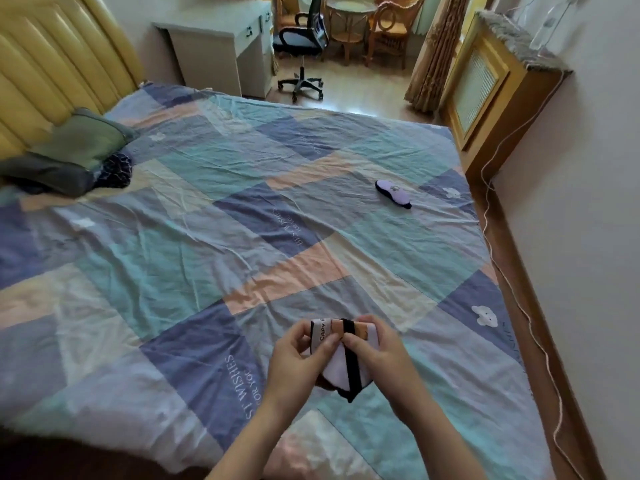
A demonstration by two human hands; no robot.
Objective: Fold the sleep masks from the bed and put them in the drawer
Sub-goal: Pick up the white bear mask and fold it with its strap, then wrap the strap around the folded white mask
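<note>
Both my hands hold a white sleep mask (337, 362) with black trim, a black strap and printed letters, folded over, just above the near part of the bed (214, 244). My left hand (298, 362) grips its left side, fingers pinching the top edge. My right hand (377, 355) grips its right side, thumb near the strap. A second sleep mask (393, 192), purple with a black underside, lies flat on the bed far to the right. No drawer near the bed is in view.
A patchwork quilt covers the bed. A green pillow (83, 140) and dark clothes (114, 171) lie by the yellow headboard. Beyond the bed stand a white desk (221, 46) with drawers, an office chair (301, 39) and wooden chairs. A cord (512, 285) runs along the right floor.
</note>
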